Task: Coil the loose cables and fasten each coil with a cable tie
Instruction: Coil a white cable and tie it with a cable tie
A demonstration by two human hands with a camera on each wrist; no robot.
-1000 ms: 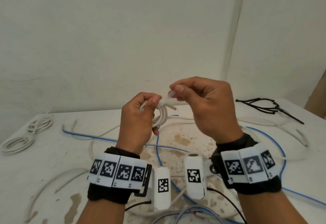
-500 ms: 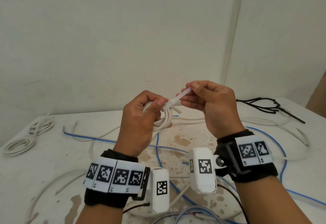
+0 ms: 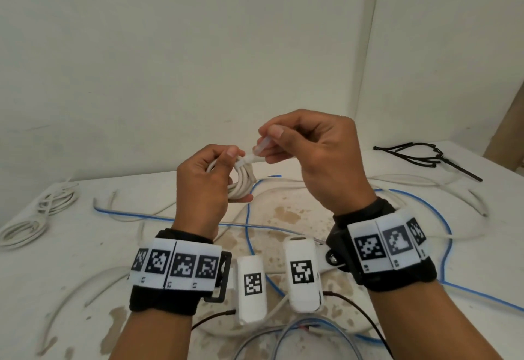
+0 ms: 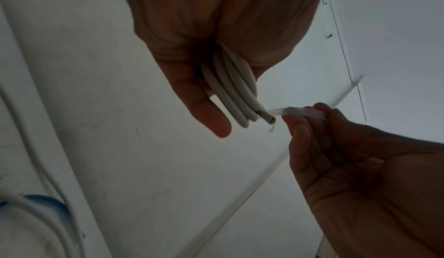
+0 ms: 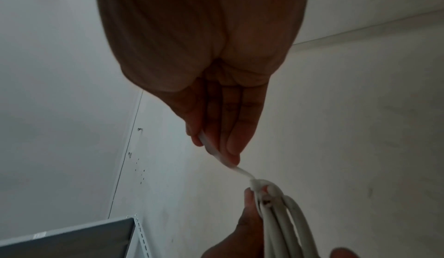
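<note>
A small coil of white cable (image 3: 243, 179) (image 4: 230, 89) (image 5: 283, 218) is held above the table in my left hand (image 3: 207, 181), whose fingers curl round it. A white cable tie (image 3: 259, 149) (image 4: 295, 111) (image 5: 225, 159) wraps the top of the coil. Thumb and fingers of my right hand (image 3: 286, 138) pinch the tie's free tail, just right of the coil. The tie's head (image 5: 255, 183) sits against the coil by my left thumb.
Loose white cables and a blue cable (image 3: 442, 218) sprawl over the stained white table (image 3: 85, 249). Tied white coils (image 3: 25, 227) lie at the far left. A bundle of black cable ties (image 3: 416, 155) lies at the back right. Walls close the back.
My right hand has shifted its hold along the tie's tail and now sits higher, close to the coil. The left hand keeps the coil almost still.
</note>
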